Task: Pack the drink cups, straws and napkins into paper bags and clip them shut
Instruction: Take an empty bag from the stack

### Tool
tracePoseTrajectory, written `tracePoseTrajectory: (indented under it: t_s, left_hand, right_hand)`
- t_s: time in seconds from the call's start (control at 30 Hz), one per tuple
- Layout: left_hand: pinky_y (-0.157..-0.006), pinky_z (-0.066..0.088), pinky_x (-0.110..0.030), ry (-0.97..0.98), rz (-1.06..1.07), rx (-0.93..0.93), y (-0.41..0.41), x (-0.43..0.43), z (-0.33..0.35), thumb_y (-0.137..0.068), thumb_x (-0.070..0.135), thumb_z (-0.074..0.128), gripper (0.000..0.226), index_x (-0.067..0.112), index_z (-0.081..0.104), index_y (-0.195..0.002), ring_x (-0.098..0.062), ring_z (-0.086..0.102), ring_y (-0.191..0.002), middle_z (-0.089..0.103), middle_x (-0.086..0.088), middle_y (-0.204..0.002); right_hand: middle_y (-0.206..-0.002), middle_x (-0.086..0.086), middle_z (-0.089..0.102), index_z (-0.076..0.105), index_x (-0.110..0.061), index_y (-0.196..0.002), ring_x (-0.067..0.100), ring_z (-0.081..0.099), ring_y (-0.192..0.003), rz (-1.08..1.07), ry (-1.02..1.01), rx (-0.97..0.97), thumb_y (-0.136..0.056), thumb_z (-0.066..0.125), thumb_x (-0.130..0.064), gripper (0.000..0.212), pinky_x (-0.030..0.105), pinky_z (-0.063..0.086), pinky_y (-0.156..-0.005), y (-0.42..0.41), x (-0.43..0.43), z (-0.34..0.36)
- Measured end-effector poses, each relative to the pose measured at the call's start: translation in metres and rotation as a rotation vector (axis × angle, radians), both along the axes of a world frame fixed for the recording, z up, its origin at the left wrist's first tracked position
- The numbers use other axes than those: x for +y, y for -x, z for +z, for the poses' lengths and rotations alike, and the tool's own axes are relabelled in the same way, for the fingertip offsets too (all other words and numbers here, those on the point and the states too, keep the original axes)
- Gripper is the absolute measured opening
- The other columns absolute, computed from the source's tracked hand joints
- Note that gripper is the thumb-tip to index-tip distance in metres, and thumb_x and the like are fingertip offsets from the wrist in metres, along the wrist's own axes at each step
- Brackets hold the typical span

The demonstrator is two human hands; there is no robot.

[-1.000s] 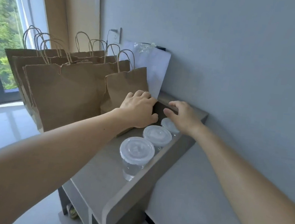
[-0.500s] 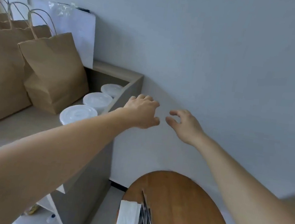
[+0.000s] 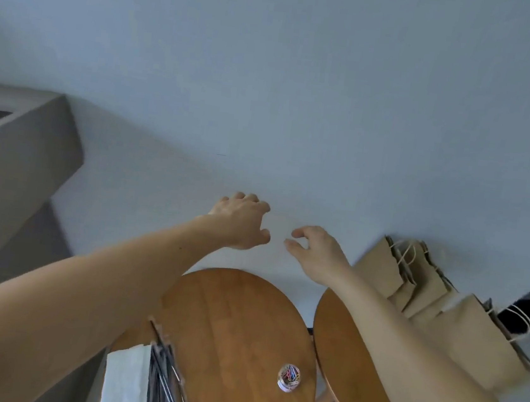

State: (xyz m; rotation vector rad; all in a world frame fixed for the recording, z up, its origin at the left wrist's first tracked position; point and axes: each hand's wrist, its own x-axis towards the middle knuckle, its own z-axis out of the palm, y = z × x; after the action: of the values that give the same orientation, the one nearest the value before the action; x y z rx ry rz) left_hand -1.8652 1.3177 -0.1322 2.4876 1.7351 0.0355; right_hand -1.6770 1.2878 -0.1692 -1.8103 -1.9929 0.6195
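Two of the task's supplies lie nearest, at the near left edge of the round wooden table (image 3: 236, 323): a white stack of napkins (image 3: 124, 380) and, touching its right side, a bundle of dark straws (image 3: 164, 377). I judge the napkins to be light, soft and limp, so they are best pinched through the whole stack along one edge to keep the sheets from fanning apart. The straws look thin, light and glossy, so they are likely to roll and slip. A grip round the middle of the bundle should hold them better than a pull at one end.

Nearer the table's right edge stands a small round tub of coloured clips (image 3: 289, 376). These are little wire things that are probably fiddly to pick out one at a time. A second wooden table (image 3: 339, 351) sits just beside the first, partly under the right forearm.

Farther off, both arms reach forward above the tables. The left hand (image 3: 241, 221) and the right hand (image 3: 314, 252) are near each other, with fingers loosely curled and nothing in them.

Beyond the second table, flat-folded brown paper bags (image 3: 412, 283) lean against the wall (image 3: 302, 89), with their pale cord handles showing. They look light and fairly stiff but easy to crease. The handles or the top rim seem the safest place to take hold.

A grey cabinet (image 3: 20, 166) stands at the far left. No drink cups are in view. I can read no writing or brand on the bags, tub or napkins.
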Motion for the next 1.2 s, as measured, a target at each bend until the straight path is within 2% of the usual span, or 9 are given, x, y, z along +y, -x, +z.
tracePoseTrajectory:
  t_s: [0.27,0.43,0.53,0.63,0.67,0.77,0.83,1.07,1.2]
  left_hand:
    - [-0.111,0.032,-0.044,0.068,-0.089,0.029,-0.181,0.035,-0.026,-0.095,0.050,0.049,0.063,0.023,0.034,-0.150,-0.028,0.034,-0.139,0.038,-0.003,-0.153]
    - [-0.111,0.032,-0.044,0.104,-0.215,0.024,-0.280,0.046,-0.041,-0.095,0.048,0.048,0.062,0.023,0.034,-0.150,-0.027,0.034,-0.139,0.038,-0.003,-0.152]
    - [-0.109,0.034,-0.044,0.119,-0.319,0.026,-0.333,0.049,-0.055,-0.094,0.047,0.050,0.060,0.024,0.038,-0.147,-0.027,0.038,-0.135,0.043,-0.004,-0.147]
    - [-0.103,0.037,-0.043,0.143,-0.422,0.002,-0.380,0.050,-0.074,-0.091,0.044,0.052,0.054,0.024,0.047,-0.141,-0.026,0.043,-0.129,0.050,-0.002,-0.139]
    - [-0.102,0.038,-0.043,0.156,-0.451,0.000,-0.394,0.050,-0.080,-0.091,0.043,0.051,0.053,0.024,0.048,-0.139,-0.026,0.043,-0.128,0.051,-0.002,-0.138]
    - [-0.102,0.040,-0.043,0.184,-0.513,0.008,-0.430,0.053,-0.102,-0.090,0.048,0.050,0.055,0.023,0.049,-0.139,-0.026,0.044,-0.128,0.051,-0.002,-0.137]
    - [-0.105,0.040,-0.044,0.195,-0.526,-0.003,-0.448,0.055,-0.117,-0.090,0.052,0.051,0.059,0.023,0.047,-0.141,-0.026,0.044,-0.130,0.051,-0.002,-0.139]
    - [-0.102,0.042,-0.043,0.239,-0.503,0.030,-0.472,0.059,-0.154,-0.095,0.050,0.047,0.052,0.024,0.049,-0.140,-0.025,0.044,-0.129,0.052,-0.001,-0.138]
    - [-0.102,0.041,-0.041,0.223,-0.496,0.063,-0.477,0.058,-0.161,-0.096,0.047,0.047,0.050,0.023,0.048,-0.140,-0.023,0.044,-0.129,0.052,0.000,-0.138]
  right_hand:
    - [-0.139,0.000,0.050,0.052,-0.019,-0.135,0.014,0.052,-0.114,-0.135,0.049,0.037,-0.097,0.050,-0.047,0.047,0.030,0.043,-0.091,-0.179,0.003,-0.022]
    - [-0.112,0.020,0.065,0.062,0.003,-0.114,0.031,0.064,-0.098,-0.314,0.109,0.000,-0.097,0.048,-0.034,0.043,0.048,0.053,-0.083,-0.278,-0.009,-0.038]
    - [-0.111,0.010,0.068,0.062,-0.003,-0.116,0.024,0.066,-0.093,-0.453,0.107,-0.015,-0.096,0.049,-0.037,0.041,0.041,0.052,-0.078,-0.326,-0.021,-0.054]
    - [-0.084,0.000,0.056,0.061,-0.013,-0.088,0.017,0.055,-0.078,-0.593,0.130,-0.043,-0.093,0.052,-0.032,0.022,0.038,0.048,-0.069,-0.370,-0.037,-0.075]
    - [-0.082,-0.002,0.053,0.059,-0.014,-0.087,0.017,0.054,-0.078,-0.654,0.149,-0.062,-0.093,0.052,-0.031,0.019,0.035,0.045,-0.065,-0.385,-0.043,-0.083]
    - [-0.107,0.003,0.054,0.058,-0.013,-0.108,0.024,0.060,-0.089,-0.829,0.242,-0.202,-0.094,0.051,-0.034,0.026,0.031,0.044,-0.066,-0.430,-0.058,-0.107]
    - [-0.115,0.007,0.050,0.054,-0.012,-0.115,0.024,0.058,-0.089,-0.914,0.300,-0.238,-0.094,0.050,-0.036,0.032,0.033,0.046,-0.070,-0.457,-0.065,-0.123]
    - [-0.120,0.012,0.050,0.044,-0.008,-0.125,0.030,0.059,-0.098,-0.922,0.369,-0.281,-0.098,0.045,-0.040,0.042,0.034,0.042,-0.069,-0.508,-0.063,-0.184]
    - [-0.106,0.007,0.056,0.047,-0.012,-0.114,0.026,0.059,-0.088,-0.892,0.339,-0.277,-0.100,0.041,-0.038,0.030,0.032,0.042,-0.064,-0.517,-0.055,-0.201]
